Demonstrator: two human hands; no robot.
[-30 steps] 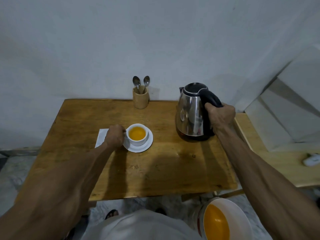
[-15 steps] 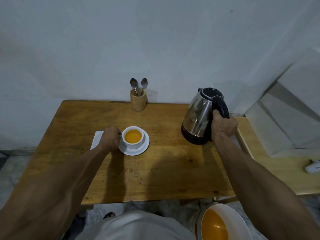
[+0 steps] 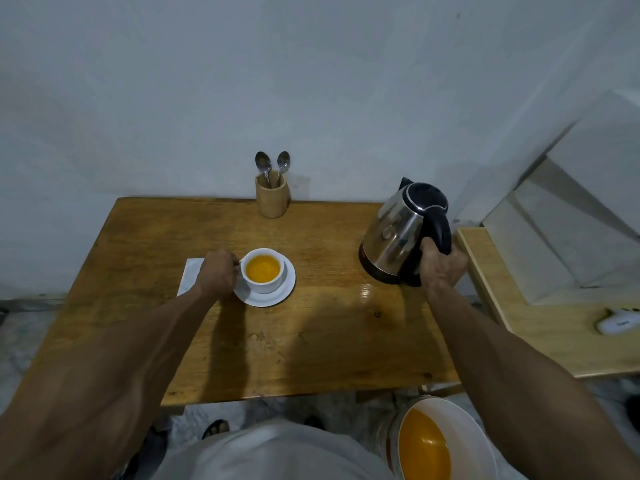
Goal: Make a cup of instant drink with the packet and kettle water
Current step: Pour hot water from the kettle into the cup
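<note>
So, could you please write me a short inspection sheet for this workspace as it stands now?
Surface: wooden table, glossy patch near the kettle.
Job's things: cup of orange drink on saucer; steel kettle, tilted; white paper left of cup.
Clutter: two spoons in wooden holder.
Grippers: left hand at cup handle; right hand grips kettle handle.
Cables: nothing seen.
Surroundings: bucket of orange liquid on floor; side bench with small white object.
</note>
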